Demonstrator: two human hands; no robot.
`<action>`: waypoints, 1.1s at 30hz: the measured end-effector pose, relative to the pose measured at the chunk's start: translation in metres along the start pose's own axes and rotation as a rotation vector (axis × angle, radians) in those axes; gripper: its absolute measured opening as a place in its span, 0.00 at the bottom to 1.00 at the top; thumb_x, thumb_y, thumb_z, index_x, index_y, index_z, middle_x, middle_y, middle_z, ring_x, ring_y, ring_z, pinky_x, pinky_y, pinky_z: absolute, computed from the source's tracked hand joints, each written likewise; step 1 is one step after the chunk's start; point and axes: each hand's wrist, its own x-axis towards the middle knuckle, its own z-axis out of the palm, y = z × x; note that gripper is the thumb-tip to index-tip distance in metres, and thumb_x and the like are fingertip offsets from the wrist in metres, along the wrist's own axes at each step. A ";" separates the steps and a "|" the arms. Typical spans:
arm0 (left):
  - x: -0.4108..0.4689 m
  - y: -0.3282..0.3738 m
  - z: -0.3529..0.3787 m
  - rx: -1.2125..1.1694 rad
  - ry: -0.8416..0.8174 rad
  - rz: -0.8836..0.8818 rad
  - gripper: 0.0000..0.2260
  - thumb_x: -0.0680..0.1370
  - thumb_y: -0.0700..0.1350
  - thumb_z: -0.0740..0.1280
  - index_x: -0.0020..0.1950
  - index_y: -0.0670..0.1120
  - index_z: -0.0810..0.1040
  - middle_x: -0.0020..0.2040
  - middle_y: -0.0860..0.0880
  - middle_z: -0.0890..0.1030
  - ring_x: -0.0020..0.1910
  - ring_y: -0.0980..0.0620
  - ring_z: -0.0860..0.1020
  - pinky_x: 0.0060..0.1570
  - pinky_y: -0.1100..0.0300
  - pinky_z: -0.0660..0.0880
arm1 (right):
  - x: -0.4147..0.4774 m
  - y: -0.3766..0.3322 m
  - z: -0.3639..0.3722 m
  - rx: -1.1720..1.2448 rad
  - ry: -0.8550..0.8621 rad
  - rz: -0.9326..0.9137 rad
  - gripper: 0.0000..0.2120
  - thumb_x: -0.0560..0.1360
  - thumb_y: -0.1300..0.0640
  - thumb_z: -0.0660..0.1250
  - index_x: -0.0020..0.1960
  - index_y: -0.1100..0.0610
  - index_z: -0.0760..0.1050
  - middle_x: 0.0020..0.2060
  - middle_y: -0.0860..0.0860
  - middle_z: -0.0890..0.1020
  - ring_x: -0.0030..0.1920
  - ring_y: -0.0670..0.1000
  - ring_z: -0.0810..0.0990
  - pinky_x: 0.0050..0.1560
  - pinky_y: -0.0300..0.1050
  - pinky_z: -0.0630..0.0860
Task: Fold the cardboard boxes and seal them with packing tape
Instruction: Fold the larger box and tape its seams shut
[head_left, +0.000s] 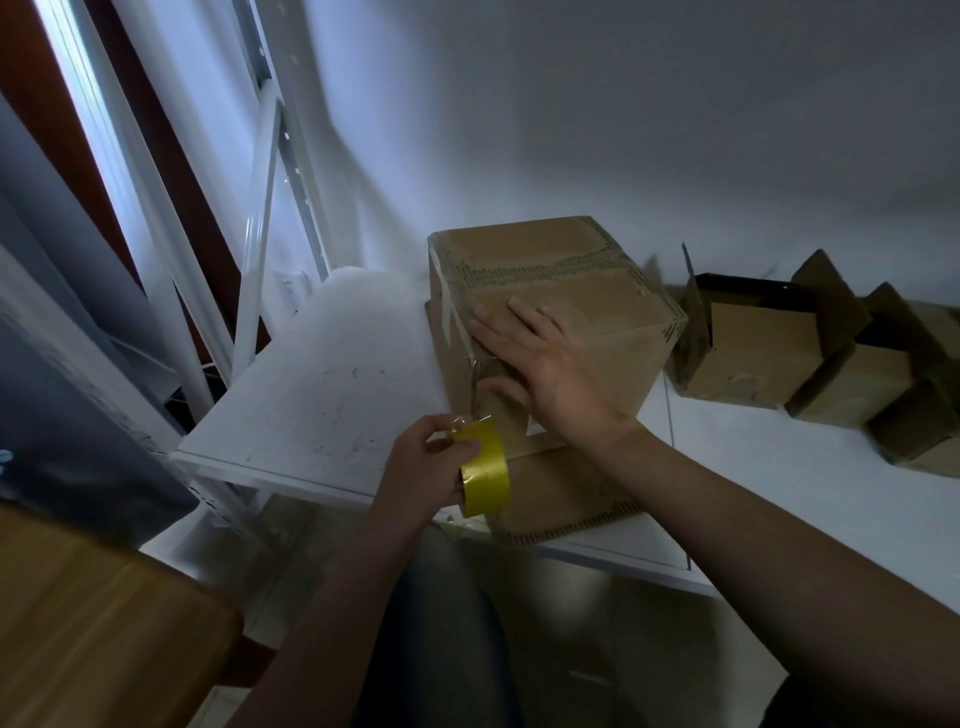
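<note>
Nearest the lens, my left hand (421, 467) grips the yellow tape roll (485, 470), its clear strip running up the cardboard box (571, 291) on the white shelf (322, 395). My right hand (545, 364) presses flat on top. Light, stiff board, I judge: brace it at the corners.

Sealed box (550, 312) sits mid-shelf (322, 395), stacked on a lower box (561, 499) at the shelf's near edge. Right grip (540, 358) lies flat on the upper box's near-left corner. Left grip (421, 467) w/ tape roll (483, 467) is just near-left of it, the roll beside the lower box's left end. Open boxes (753, 343) stand in a row to the right, apart from the stack. Rack upright (260, 234) far left; wall behind all.
</note>
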 end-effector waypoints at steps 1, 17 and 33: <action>-0.001 0.001 0.002 0.021 -0.006 0.008 0.13 0.78 0.41 0.71 0.61 0.52 0.78 0.64 0.43 0.76 0.59 0.38 0.79 0.50 0.46 0.83 | -0.003 0.006 0.000 0.061 0.036 -0.021 0.23 0.80 0.44 0.62 0.73 0.49 0.73 0.73 0.47 0.74 0.75 0.61 0.69 0.74 0.60 0.63; -0.021 0.036 0.052 0.042 0.029 0.135 0.16 0.78 0.41 0.72 0.64 0.52 0.78 0.65 0.47 0.77 0.59 0.44 0.79 0.50 0.47 0.83 | -0.042 0.093 -0.079 0.072 -0.034 0.600 0.21 0.83 0.47 0.60 0.75 0.47 0.71 0.75 0.55 0.70 0.78 0.59 0.63 0.77 0.56 0.60; -0.024 0.039 0.049 0.173 0.393 0.287 0.15 0.80 0.45 0.68 0.68 0.52 0.78 0.60 0.52 0.78 0.57 0.49 0.77 0.63 0.47 0.77 | -0.062 0.003 -0.108 -0.230 -0.117 0.665 0.14 0.82 0.43 0.59 0.47 0.49 0.79 0.36 0.51 0.79 0.40 0.55 0.80 0.38 0.46 0.79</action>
